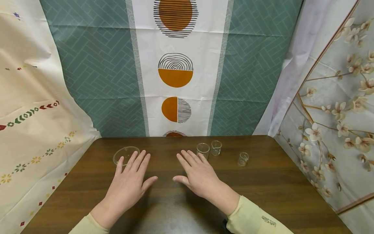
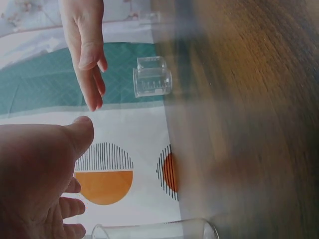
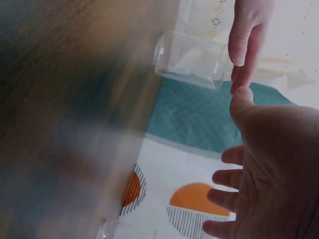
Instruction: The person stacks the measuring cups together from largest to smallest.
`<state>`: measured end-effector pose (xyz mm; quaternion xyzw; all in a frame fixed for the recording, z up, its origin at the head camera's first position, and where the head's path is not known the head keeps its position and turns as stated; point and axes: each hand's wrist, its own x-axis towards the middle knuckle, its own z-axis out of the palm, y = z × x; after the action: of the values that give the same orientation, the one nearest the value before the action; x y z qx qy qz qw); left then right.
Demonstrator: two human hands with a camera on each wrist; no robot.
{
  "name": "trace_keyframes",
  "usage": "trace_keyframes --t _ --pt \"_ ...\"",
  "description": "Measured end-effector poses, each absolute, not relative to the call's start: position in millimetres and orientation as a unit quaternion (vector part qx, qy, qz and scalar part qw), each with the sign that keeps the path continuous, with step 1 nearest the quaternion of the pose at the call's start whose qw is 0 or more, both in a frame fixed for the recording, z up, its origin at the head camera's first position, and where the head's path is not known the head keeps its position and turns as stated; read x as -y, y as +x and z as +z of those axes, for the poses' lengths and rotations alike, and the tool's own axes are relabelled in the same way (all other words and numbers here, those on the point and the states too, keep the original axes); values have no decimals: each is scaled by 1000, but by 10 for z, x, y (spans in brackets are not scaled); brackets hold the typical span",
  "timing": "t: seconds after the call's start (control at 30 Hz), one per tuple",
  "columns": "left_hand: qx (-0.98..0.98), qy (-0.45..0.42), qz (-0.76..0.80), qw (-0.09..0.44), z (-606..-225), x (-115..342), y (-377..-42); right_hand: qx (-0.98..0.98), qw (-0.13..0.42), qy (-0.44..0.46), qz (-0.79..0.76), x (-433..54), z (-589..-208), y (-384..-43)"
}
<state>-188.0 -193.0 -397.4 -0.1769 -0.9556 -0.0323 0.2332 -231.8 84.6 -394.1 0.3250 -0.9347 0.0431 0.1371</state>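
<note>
My left hand [image 1: 128, 185] hovers over the left half of the wooden table, palm down, fingers straight and thumb spread. Just beyond its fingertips is a wide clear glass beaker [image 1: 126, 155], partly covered by the fingers; the right wrist view shows the beaker [image 3: 192, 59] standing upright on the table. My right hand [image 1: 201, 177] is held the same way at centre right, holding nothing. Behind its fingers stands a medium glass beaker [image 1: 203, 149], partly hidden. Right beside that is a smaller beaker [image 1: 216, 148]. Farther right sits another small beaker [image 1: 243, 159].
The brown table [image 1: 263, 195] ends at a green and white patterned curtain [image 1: 175, 42] behind. A cream cloth [image 1: 35, 136] hangs along the left side and a floral cloth [image 1: 336, 130] along the right.
</note>
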Motion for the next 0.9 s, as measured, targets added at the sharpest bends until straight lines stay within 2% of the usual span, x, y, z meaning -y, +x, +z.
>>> trace_keyframes --t 0.37,0.9 --pt "961 -163 -34 222 -3958 2031 -1889 933 128 334 45 -743 -3948 -2375" --pt "959 -153 -53 234 -3959 2129 -1923 932 114 342 42 -629 -3984 -2426"
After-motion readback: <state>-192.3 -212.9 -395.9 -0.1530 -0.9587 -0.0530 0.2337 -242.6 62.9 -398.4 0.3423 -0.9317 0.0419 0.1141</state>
